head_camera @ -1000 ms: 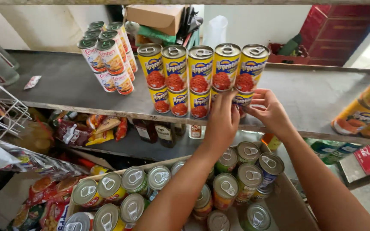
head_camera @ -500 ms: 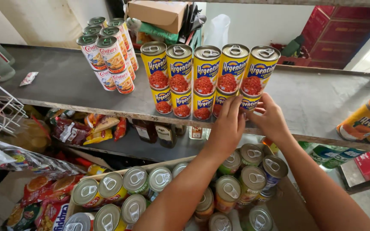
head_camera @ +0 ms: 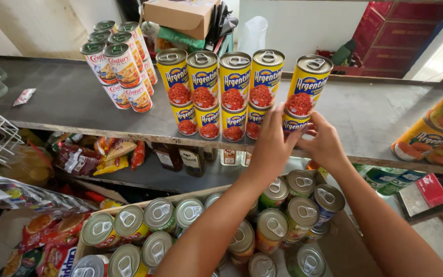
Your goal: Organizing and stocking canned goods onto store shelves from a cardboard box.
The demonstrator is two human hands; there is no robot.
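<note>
At the centre of the frame, both hands met around the lower yellow can (head_camera: 294, 124) at the right end of a two-tier row of yellow cans (head_camera: 220, 95) on the grey shelf (head_camera: 67, 97). The left hand (head_camera: 273, 146) had its fingers spread and curled against the can's left side, while the right hand (head_camera: 325, 143) wrapped its fingers around the can's right side, so the can was gripped between the two. An upper yellow can (head_camera: 307, 84) stood on top of the held one, leaning slightly to the right, just beside the rest of the top tier. The held can sat close to the shelf's front edge.

Toward the upper left of the frame a stack of white-labelled cans (head_camera: 121, 66) stood on the same shelf, well apart from the yellow row. Behind the row, at the top centre, lay a cardboard box (head_camera: 180, 13). At the right edge, large yellow tins (head_camera: 434, 131) lay on their sides.

In the lower half of the frame, beneath both forearms, an open carton (head_camera: 347, 251) held many upright cans with pull-tab lids (head_camera: 180, 225). On the lower shelf, at left centre, packets of snacks (head_camera: 96, 154) lay beside dark bottles (head_camera: 180, 159).
</note>
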